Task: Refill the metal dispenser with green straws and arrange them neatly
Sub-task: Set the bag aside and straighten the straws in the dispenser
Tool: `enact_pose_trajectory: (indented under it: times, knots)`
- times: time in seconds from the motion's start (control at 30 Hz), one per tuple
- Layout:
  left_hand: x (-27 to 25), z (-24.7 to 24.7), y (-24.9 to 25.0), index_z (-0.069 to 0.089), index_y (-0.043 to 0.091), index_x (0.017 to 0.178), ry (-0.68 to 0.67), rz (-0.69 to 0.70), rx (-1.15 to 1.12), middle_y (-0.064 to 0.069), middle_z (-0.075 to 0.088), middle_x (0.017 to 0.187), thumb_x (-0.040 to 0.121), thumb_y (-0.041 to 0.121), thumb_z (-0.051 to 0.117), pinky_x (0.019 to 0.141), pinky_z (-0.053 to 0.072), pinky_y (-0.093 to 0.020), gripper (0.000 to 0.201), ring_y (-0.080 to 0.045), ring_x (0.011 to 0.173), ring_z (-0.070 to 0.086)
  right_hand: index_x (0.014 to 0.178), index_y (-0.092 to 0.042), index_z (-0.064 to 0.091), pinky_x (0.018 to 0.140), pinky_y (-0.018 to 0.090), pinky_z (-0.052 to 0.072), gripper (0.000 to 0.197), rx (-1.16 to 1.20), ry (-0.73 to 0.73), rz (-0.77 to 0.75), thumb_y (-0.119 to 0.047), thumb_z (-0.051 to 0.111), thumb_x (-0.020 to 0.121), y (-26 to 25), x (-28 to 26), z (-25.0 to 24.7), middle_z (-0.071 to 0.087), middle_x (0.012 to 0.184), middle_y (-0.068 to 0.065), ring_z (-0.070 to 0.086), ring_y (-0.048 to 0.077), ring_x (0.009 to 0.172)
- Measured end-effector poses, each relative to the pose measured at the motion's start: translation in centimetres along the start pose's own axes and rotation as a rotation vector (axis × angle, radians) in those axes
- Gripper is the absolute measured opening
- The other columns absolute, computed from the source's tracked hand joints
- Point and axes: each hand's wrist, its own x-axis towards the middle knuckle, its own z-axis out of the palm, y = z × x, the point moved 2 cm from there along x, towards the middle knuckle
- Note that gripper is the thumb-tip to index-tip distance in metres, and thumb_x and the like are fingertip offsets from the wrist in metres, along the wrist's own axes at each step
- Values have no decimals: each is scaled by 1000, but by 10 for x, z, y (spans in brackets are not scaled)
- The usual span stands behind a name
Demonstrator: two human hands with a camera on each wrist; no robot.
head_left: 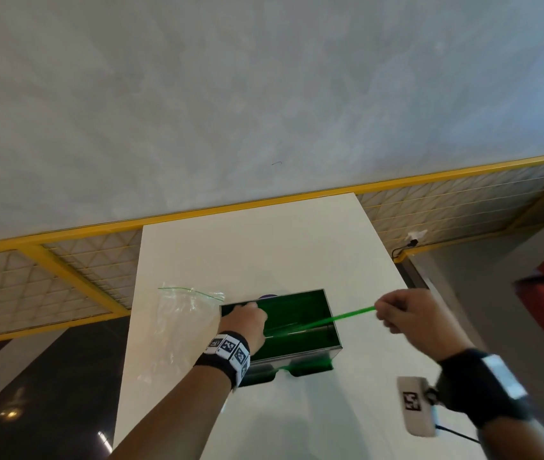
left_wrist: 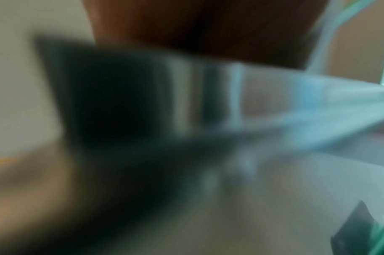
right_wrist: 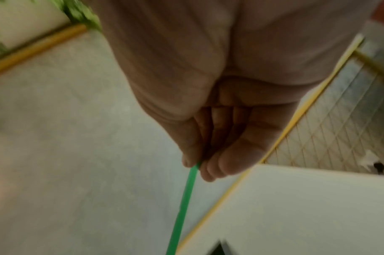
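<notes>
While its far end dips into the dispenser (head_left: 280,323), the straw (head_left: 347,316) slants up and out over the dispenser's right wall, its long axis running from low inside the box to high at the right. The right hand (head_left: 410,313) holds that upper end; the right wrist view shows the thumb and fingertips (right_wrist: 215,165) pressed together on the straw's tip, so the grip is a pinch at the very end. From that grip the straw points down and left, toward the middle of the box.

Other green straws seem to lie on the dispenser's floor along its length, though blur makes them hard to count. To lie with them, the held straw would likely need its high end lowered until it is level and parallel with the long walls.

The left hand (head_left: 247,322) sits at the dispenser's left end, fingers reaching over the rim; whether they hold anything I cannot tell. Left of the dispenser, a clear bag (head_left: 181,313) lies on the white worktop (head_left: 297,247).
</notes>
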Motion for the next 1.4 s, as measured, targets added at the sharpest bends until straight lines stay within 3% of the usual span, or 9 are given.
enact_pose_trajectory:
  times: [0.17, 0.3, 0.43, 0.53, 0.6, 0.83, 1.13, 1.27, 1.4]
  knots:
    - [-2, -15, -13, 72, 22, 114, 30, -58, -248, -5, 68, 122, 95, 4, 50, 94, 55, -38, 34, -25, 106, 66, 77, -27, 74, 64, 23, 53, 22, -201, -157, -77, -32, 64, 96, -8, 27, 84, 72, 74, -6, 68, 11, 70]
    - [-4, -17, -20, 72, 21, 117, -4, -26, -286, -7, 67, 127, 97, 5, 51, 97, 54, -36, 33, -25, 110, 65, 100, -26, 64, 75, 25, 52, 16, -469, -169, -139, -41, 63, 94, -3, 23, 109, 61, 97, -8, 62, 11, 86]
    - [-8, -9, -19, 71, 21, 122, -58, 42, -271, -8, 65, 135, 99, 7, 47, 102, 52, -39, 36, -25, 118, 64, 84, -17, 69, 65, 23, 49, 1, -325, 19, 85, -17, 69, 84, 40, 23, 94, 69, 81, -1, 60, 8, 73]
    - [-11, 0, -17, 72, 21, 121, -79, 66, -272, -7, 66, 135, 100, 12, 44, 104, 51, -40, 35, -25, 120, 63, 79, -10, 76, 66, 33, 59, 4, -96, -234, 370, -12, 79, 77, 94, 24, 118, 72, 70, 7, 65, 18, 64]
    - [-11, 4, -16, 72, 19, 120, -91, 63, -269, -7, 67, 133, 101, 13, 44, 104, 51, -40, 34, -25, 118, 64, 84, -8, 78, 74, 36, 60, 6, 85, -355, 455, -7, 82, 79, 122, 24, 142, 76, 85, 16, 68, 23, 73]
    - [-10, 12, -12, 71, 21, 119, -114, 49, -185, -6, 69, 127, 101, 16, 45, 98, 55, -40, 32, -26, 110, 67, 76, 6, 77, 69, 34, 57, 10, 408, -222, 575, -1, 85, 77, 140, 28, 183, 70, 69, 19, 65, 27, 64]
    - [-7, 13, -8, 70, 21, 120, -114, 48, -140, -5, 69, 126, 102, 17, 47, 96, 56, -40, 30, -26, 109, 67, 77, -4, 76, 64, 34, 63, 13, 263, -147, 439, -14, 86, 77, 138, 37, 182, 73, 61, 9, 69, 20, 56]
    - [-5, 17, -4, 71, 16, 110, -150, 18, -136, -6, 71, 111, 100, 17, 50, 89, 58, -39, 23, -26, 96, 69, 72, -9, 75, 49, 24, 54, 23, 28, -184, 339, -27, 73, 86, 128, 35, 176, 73, 60, 4, 68, 13, 49]
    - [0, 16, 8, 55, 10, 72, -280, 9, -142, -5, 54, 70, 104, 29, 46, 63, 44, -31, 38, -22, 62, 53, 73, -5, 70, 53, 36, 62, 24, -32, -219, 379, -20, 61, 88, 127, 35, 177, 72, 62, 8, 70, 18, 50]
